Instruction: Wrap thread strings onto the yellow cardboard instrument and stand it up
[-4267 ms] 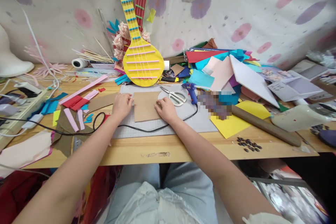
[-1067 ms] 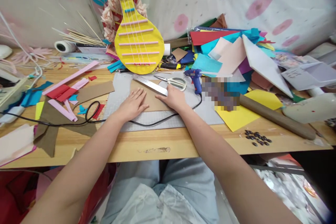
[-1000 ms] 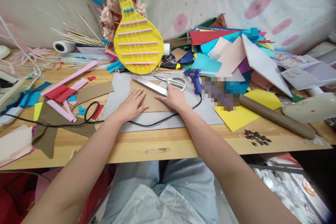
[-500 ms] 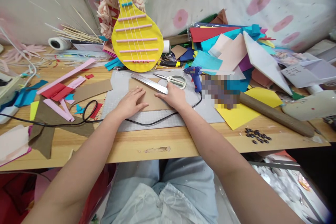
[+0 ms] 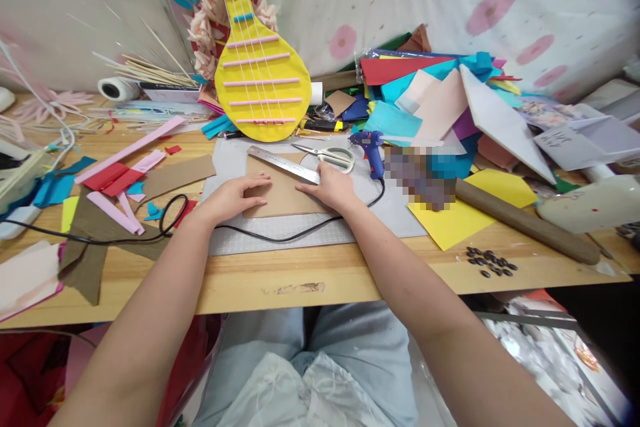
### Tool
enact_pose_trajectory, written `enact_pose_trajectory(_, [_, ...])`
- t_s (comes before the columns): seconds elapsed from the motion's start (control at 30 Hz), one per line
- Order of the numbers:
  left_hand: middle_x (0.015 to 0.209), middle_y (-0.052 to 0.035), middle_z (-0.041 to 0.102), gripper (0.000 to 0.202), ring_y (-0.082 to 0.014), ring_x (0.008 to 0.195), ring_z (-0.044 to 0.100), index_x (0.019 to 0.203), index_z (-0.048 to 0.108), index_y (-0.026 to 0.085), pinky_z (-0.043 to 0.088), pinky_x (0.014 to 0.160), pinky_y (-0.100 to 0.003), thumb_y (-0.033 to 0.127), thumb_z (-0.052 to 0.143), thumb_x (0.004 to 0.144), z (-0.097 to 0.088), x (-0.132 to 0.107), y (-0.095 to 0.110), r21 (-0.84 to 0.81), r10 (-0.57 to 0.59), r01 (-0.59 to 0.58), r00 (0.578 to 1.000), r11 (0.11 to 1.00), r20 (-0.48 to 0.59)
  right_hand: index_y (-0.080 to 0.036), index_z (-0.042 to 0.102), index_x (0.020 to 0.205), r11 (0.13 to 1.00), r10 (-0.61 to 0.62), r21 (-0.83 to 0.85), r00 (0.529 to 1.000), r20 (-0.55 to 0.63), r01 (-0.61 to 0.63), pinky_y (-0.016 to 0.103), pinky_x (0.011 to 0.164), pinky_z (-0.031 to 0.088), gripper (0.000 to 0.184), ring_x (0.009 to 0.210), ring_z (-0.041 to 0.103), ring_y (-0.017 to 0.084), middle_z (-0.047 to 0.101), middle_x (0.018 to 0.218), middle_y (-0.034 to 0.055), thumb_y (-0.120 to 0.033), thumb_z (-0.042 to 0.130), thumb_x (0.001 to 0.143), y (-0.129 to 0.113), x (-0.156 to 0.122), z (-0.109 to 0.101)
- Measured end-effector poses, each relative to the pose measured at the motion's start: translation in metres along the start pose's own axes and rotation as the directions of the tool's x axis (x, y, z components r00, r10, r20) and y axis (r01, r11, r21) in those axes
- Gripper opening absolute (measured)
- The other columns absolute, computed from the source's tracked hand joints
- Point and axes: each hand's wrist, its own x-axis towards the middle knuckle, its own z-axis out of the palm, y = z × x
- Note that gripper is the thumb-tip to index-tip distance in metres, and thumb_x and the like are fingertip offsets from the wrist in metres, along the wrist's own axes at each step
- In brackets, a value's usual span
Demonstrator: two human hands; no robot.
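A brown cardboard piece [image 5: 281,195] lies on a grey cutting mat [image 5: 390,217] at the desk's middle. My left hand [image 5: 231,196] lies at the cardboard's left edge, fingers stretched across it towards the right. My right hand [image 5: 331,188] rests flat on the cardboard's right side, over the near end of a metal ruler [image 5: 283,163] that lies slanted across the top of the cardboard. Neither hand is closed round anything that I can see.
Scissors [image 5: 331,156] and a blue glue gun [image 5: 371,150] lie just behind the mat; its black cord [image 5: 280,237] runs along the front. A yellow paper guitar [image 5: 261,83] leans on the wall. Coloured paper piles [image 5: 440,110] sit at right, scraps [image 5: 117,190] at left, and a brown roll [image 5: 525,223].
The ruller has been laid across the cardboard since the oldest frame. In the last half second my left hand slid left to the cardboard's edge. My right hand stayed on the ruler's end.
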Motion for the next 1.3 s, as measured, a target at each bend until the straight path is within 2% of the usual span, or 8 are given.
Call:
enact_pose_trajectory(0.3, [0.133, -0.0009, 0.054, 0.057, -0.0209, 0.131, 0.040, 0.121, 0.058, 0.025, 0.027, 0.112, -0.036, 0.048, 0.063, 0.070, -0.0012, -0.0006, 0.0041, -0.006, -0.035, 0.035, 0.999, 0.999, -0.006, -0.019, 0.051, 0.098, 1.000, 0.000, -0.023, 1.000, 0.016, 0.000, 0.031, 0.071, 0.043, 0.056, 0.093, 0.061, 0.025, 0.065, 0.100, 0.0100, -0.068, 0.054, 0.071, -0.0009, -0.0009, -0.0019])
enact_pose_trajectory(0.6, [0.136, -0.0015, 0.051, 0.054, -0.0211, 0.130, 0.041, 0.121, 0.058, 0.026, 0.028, 0.112, -0.039, 0.048, 0.061, 0.072, -0.0004, -0.0011, 0.0019, 0.011, -0.023, 0.023, 1.000, 1.000, 0.002, -0.019, 0.052, 0.097, 1.000, 0.013, 0.016, 1.000, 0.001, -0.013, 0.031, 0.070, 0.042, 0.054, 0.093, 0.061, 0.026, 0.066, 0.099, 0.0101, -0.067, 0.054, 0.071, -0.0004, -0.0002, -0.0003])
enact_pose_trajectory(1.3, [0.135, -0.0032, 0.051, 0.053, -0.0206, 0.131, 0.040, 0.117, 0.061, 0.024, 0.027, 0.112, -0.038, 0.051, 0.063, 0.071, 0.0012, -0.0003, -0.0010, -0.028, -0.016, 0.016, 1.000, 0.999, 0.002, -0.020, 0.052, 0.096, 0.999, 0.027, 0.031, 1.000, -0.005, -0.027, 0.032, 0.070, 0.042, 0.053, 0.093, 0.061, 0.026, 0.066, 0.097, 0.0097, -0.068, 0.052, 0.072, 0.0018, 0.0030, 0.0024])
